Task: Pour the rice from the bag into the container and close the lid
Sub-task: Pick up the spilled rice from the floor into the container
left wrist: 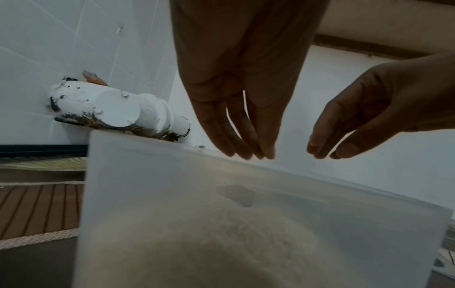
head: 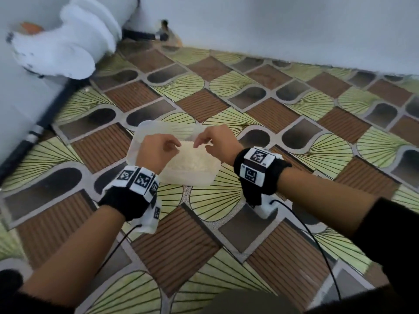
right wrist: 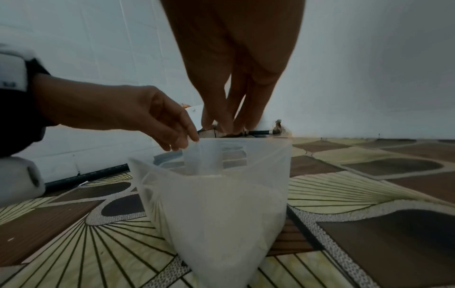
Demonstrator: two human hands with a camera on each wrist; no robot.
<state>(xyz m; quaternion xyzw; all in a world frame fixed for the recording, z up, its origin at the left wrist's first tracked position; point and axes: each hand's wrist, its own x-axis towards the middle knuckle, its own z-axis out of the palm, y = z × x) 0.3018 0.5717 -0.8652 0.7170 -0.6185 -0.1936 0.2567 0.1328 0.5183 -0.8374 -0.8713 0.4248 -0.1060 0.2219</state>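
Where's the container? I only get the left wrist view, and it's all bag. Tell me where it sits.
Observer: The head view shows the container on the patterned floor mat, just behind the bag on the far side from the person. I cannot tell if they touch.
Operator: Now report the bag's mouth.
Observer: In the right wrist view the mouth is open, and the fingertips of the left hand are at a flap of its rim.
Operator: Confirm whether the bag is lifted.
Observer: It is not lifted. The right wrist view shows its base resting on the mat.
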